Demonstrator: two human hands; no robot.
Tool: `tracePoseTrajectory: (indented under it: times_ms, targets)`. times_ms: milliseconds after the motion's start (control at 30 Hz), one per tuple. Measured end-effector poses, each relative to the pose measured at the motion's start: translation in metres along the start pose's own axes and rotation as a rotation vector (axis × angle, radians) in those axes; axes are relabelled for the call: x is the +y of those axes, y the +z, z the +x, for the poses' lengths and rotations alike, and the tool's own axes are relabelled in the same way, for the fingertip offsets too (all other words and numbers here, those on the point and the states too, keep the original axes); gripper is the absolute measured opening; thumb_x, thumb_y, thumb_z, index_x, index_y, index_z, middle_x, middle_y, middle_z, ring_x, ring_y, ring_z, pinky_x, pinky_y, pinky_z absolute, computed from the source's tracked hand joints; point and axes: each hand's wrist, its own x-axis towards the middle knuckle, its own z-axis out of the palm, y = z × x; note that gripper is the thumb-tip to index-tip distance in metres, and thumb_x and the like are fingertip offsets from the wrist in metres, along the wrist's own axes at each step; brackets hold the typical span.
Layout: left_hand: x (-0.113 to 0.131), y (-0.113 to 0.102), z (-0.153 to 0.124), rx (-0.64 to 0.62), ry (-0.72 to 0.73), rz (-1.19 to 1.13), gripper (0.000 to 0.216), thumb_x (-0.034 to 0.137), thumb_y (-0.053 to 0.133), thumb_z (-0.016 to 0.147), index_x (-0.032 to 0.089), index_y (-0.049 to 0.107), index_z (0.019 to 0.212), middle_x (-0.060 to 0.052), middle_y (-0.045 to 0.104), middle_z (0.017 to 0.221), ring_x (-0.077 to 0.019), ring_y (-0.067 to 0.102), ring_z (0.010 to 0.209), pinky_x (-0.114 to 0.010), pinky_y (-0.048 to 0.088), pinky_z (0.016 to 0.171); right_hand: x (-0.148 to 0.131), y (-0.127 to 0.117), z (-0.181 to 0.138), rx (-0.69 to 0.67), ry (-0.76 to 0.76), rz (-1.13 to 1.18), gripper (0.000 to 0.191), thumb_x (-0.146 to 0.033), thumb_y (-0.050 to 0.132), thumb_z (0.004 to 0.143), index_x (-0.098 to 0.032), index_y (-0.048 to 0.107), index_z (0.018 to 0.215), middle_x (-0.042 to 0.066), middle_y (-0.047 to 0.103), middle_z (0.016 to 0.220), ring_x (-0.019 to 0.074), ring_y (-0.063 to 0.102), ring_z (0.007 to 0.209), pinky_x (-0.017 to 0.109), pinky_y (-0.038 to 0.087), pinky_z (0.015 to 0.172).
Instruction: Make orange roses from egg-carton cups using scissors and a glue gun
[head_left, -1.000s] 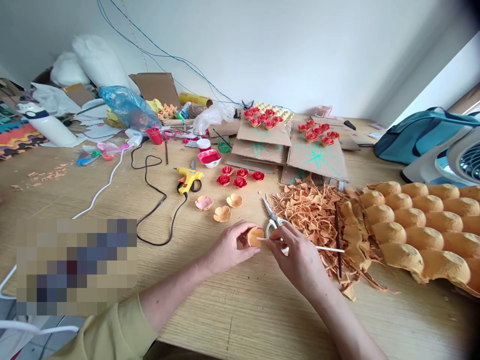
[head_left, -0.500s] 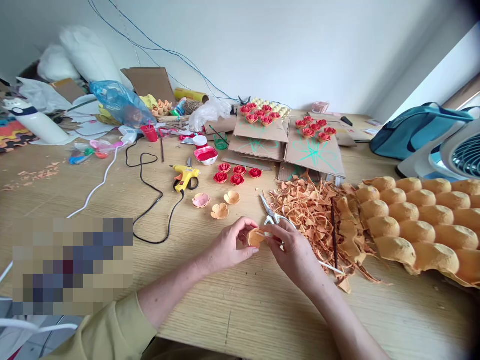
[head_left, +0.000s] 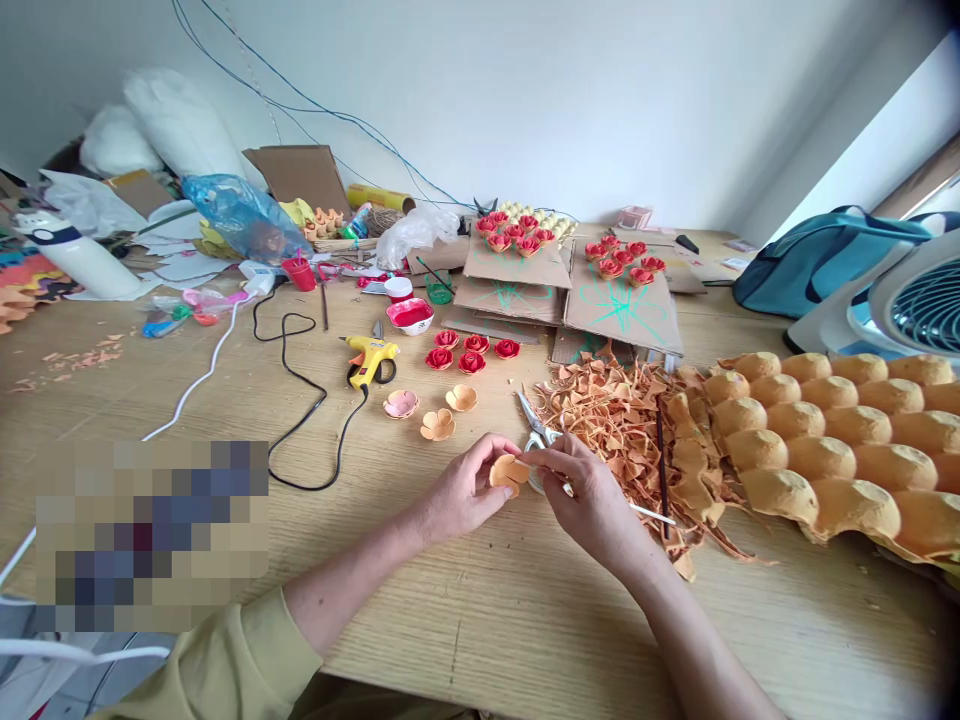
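My left hand (head_left: 466,492) pinches a small orange petalled cup (head_left: 508,474), which looks like a flower cut from egg-tray pulp. My right hand (head_left: 589,500) is closed on a thin white stick (head_left: 651,514); one end sticks out behind the hand and the other reaches the cup's rim. Just behind the right fingers lie scissors (head_left: 532,412) with white handles, partly hidden. Two loose orange flower cups (head_left: 438,425) and a pinkish one (head_left: 401,404) rest beyond my left hand. Several red paper-pulp roses (head_left: 472,361) stand behind them.
A yellow glue gun (head_left: 367,360) with a black cord lies left of the cups, near a bowl of red paint (head_left: 410,315). To the right are orange scraps (head_left: 607,415), a dark stick (head_left: 662,465) and an egg tray (head_left: 832,455). Cardboard sheets (head_left: 626,310) carry more roses.
The orange cup has turned in my left fingers, so more of its inside and petals face me. My right hand and the white stick have shifted slightly. The camera view has moved a little.
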Motion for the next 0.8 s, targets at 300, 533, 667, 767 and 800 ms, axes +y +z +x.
tracePoseTrajectory:
  times_ms: [300,533,667,767,800]
  targets:
    - [0.008,0.013,0.012,0.061,-0.027,0.162,0.033,0.007,0.047,0.086,0.021,0.052,0.115,-0.002,0.068,0.099,-0.0157,0.065,0.088,-0.027,0.052,0.08,-0.001,-0.001,0.0,0.001,0.036,-0.069,0.034,-0.006,0.052,0.088,-0.026,0.071,0.108,0.001,0.055,0.086,0.0153,0.055,0.073,0.027,0.042,0.067]
    - [0.003,0.014,0.014,0.091,-0.004,0.146,0.024,0.014,0.051,0.091,0.021,0.053,0.114,-0.004,0.071,0.104,-0.0167,0.068,0.092,-0.029,0.053,0.083,0.0,-0.002,0.001,0.008,0.021,-0.075,0.036,-0.006,0.052,0.088,-0.027,0.074,0.107,0.002,0.055,0.083,0.0157,0.056,0.074,0.026,0.043,0.067]
    - [0.001,0.013,0.013,0.114,0.006,0.149,0.023,0.012,0.054,0.088,0.02,0.056,0.11,-0.004,0.071,0.102,-0.0167,0.069,0.091,-0.027,0.053,0.082,0.0,0.0,0.001,-0.004,0.001,-0.069,0.036,-0.007,0.052,0.091,-0.027,0.075,0.109,0.002,0.056,0.082,0.0151,0.057,0.072,0.026,0.045,0.067]
    - [0.001,0.012,0.013,0.137,0.013,0.175,0.02,0.012,0.054,0.088,0.019,0.059,0.106,-0.003,0.071,0.097,-0.0163,0.068,0.089,-0.025,0.053,0.079,-0.002,-0.001,0.001,-0.014,-0.014,-0.069,0.036,-0.008,0.051,0.092,-0.027,0.074,0.111,0.003,0.058,0.085,0.0155,0.059,0.075,0.027,0.047,0.071]
    - [0.001,0.012,0.013,0.146,0.012,0.186,0.019,0.012,0.054,0.088,0.019,0.06,0.105,-0.003,0.07,0.096,-0.0161,0.068,0.087,-0.025,0.052,0.078,-0.002,-0.002,0.001,-0.016,-0.021,-0.074,0.036,-0.008,0.05,0.093,-0.027,0.074,0.111,0.003,0.059,0.086,0.0157,0.06,0.076,0.028,0.048,0.072]
